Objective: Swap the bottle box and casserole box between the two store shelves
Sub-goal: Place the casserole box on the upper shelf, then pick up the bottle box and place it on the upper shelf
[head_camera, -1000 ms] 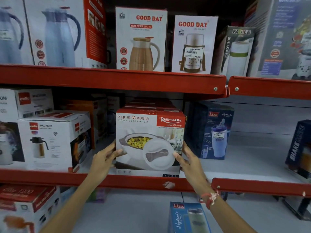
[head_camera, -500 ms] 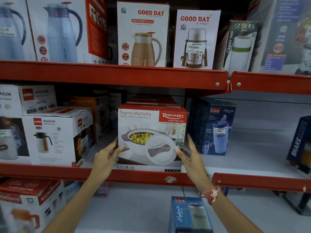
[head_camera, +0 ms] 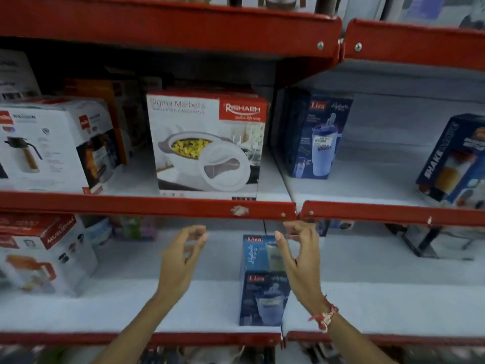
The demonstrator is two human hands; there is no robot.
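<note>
Red store shelves point(head_camera: 147, 206) carry boxes: the casserole box point(head_camera: 207, 145) stands on the upper one, the bottle box point(head_camera: 262, 282) below. Left hand point(head_camera: 181, 261) and right hand point(head_camera: 301, 261), fingers loosely spread, hold nothing.

Both hands empty, left hand point(head_camera: 181, 254) & right hand point(head_camera: 301, 258) fingers curled.

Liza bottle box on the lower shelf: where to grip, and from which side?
Grip the two long side faces of the Liza bottle box, coming from the front, a palm on each. It stands upright and narrow near the shelf edge, with bare shelf on both sides. The left hand and right hand are open and empty; the right overlaps its upper right corner.
</note>
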